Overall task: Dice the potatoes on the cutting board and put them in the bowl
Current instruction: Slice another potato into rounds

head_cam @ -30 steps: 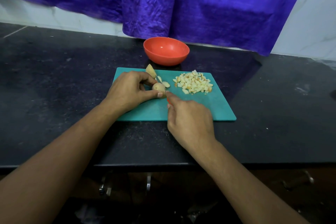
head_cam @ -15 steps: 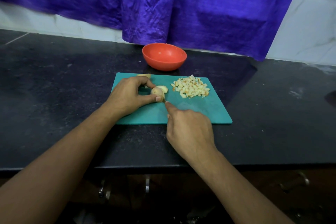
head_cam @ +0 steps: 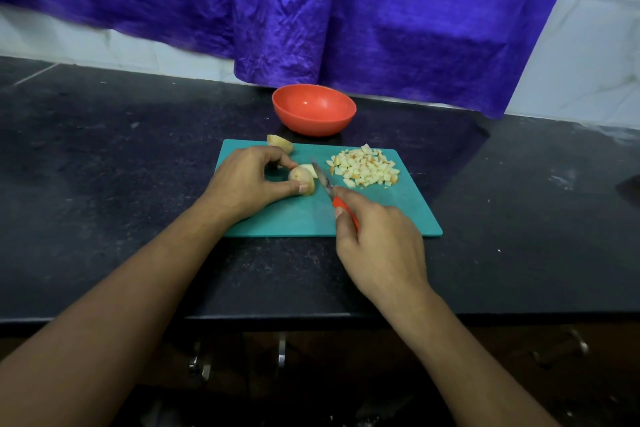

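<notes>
Gripping the knife point(head_cam: 329, 190), the right hand point(head_cam: 377, 246) has pulled back; left hand point(head_cam: 242, 181) still pinches the potato point(head_cam: 302, 177).

Bare cutting board point(head_cam: 398, 215) separates knife point(head_cam: 323, 180) and diced pile point(head_cam: 363, 168); a potato piece point(head_cam: 280, 143) sits just before the bowl point(head_cam: 313, 111).
</notes>
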Demonstrator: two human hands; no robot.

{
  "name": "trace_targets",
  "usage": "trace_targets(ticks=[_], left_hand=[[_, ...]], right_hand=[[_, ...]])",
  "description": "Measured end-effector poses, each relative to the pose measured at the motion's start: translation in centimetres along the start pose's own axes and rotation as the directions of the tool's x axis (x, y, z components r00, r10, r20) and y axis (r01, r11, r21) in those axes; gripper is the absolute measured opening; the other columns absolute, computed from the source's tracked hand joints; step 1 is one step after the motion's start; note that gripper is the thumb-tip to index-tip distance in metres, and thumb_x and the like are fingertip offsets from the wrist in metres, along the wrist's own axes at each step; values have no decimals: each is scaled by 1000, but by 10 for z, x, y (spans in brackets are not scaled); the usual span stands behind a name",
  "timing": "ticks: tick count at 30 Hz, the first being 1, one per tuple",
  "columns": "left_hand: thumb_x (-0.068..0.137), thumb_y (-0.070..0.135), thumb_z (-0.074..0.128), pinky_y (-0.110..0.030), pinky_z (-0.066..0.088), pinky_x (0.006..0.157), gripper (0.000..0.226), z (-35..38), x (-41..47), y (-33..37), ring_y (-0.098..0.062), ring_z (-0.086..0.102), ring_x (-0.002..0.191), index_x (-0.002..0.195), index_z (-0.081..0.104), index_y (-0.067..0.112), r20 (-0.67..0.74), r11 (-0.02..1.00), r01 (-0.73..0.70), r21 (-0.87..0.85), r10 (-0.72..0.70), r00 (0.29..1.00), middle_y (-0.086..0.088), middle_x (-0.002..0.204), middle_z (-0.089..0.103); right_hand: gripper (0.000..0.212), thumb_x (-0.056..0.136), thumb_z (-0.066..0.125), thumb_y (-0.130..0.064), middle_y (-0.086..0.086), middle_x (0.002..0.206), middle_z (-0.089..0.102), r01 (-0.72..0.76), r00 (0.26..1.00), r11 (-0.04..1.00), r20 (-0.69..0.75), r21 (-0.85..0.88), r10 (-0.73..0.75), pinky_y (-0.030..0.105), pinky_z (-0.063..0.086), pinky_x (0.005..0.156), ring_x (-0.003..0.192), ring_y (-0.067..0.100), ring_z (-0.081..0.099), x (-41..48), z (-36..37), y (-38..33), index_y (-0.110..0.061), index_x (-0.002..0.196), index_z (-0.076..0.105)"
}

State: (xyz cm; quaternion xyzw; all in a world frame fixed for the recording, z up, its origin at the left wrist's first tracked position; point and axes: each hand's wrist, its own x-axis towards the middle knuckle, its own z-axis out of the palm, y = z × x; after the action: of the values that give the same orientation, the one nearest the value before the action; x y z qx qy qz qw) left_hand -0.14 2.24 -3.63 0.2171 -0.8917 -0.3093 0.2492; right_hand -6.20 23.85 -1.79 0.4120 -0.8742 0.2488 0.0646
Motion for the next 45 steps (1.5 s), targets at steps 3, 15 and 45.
trace_targets(ticks=[3, 15, 45], left_hand=[[70, 56, 87, -40, 51, 102, 37, 0, 0, -1, -5, 63, 115, 98, 75, 34, 3, 1000, -8, -14, 8, 1000, 16, 131, 67], [61, 71, 78, -40, 56, 89, 44, 3, 1, -4, 6, 64, 103, 87, 74, 36, -16, 998, -59, -39, 58, 998, 26, 87, 72], [70, 49, 90, -34, 55, 94, 31, 0, 0, -1, 7, 66, 94, 96, 80, 36, -11, 997, 12, -80, -13, 1000, 21, 94, 76]], right_hand=[[42, 106, 43, -39, -10, 84, 67, -30, 1000, 999, 2, -31, 30, 31, 43, 62, 70, 8, 55, 7, -1, 0, -40, 147, 49], [42, 105, 41, -38, -7, 92, 69, -21, 999, 997, 48, -76, 25, 33, 41, 64, 80, 14, 57, 25, 5, -15, -43, 146, 48], [47, 105, 41, -34, -4, 89, 66, 116, 985, 970, 148, -215, -85, 35, 43, 64, 82, 19, 62, 16, 12, -7, -36, 153, 42]])
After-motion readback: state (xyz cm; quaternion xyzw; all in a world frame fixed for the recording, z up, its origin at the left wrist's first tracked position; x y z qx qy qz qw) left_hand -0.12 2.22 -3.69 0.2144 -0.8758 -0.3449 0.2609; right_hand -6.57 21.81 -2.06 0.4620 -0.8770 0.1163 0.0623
